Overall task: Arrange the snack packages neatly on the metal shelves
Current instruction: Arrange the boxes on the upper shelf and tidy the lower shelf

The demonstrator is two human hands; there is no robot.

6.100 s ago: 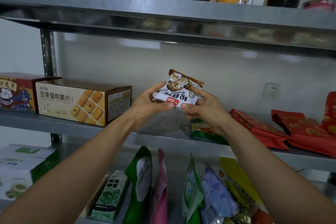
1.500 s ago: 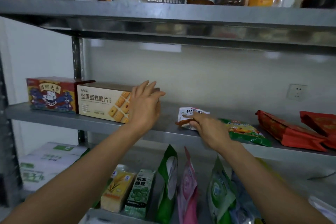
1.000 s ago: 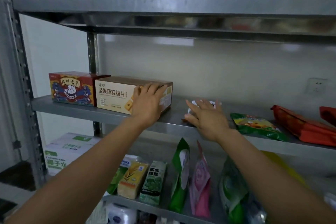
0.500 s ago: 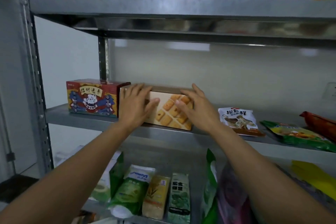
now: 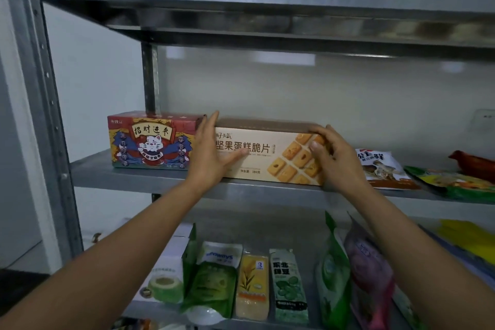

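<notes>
Middle of the frame: my left grip (image 5: 211, 154), fingers straight, presses the cookie box (image 5: 267, 166) at its left end. My right grip (image 5: 336, 161) curls round its right end.

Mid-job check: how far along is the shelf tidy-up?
Done: the red box stands square at the left end of the middle shelf, and the white packet lies flat. In hand: the left hand presses the left end of the biscuit box while the right hand grips its right end. Left: the green packet lies askew; the red packet is partly out of view.
</notes>
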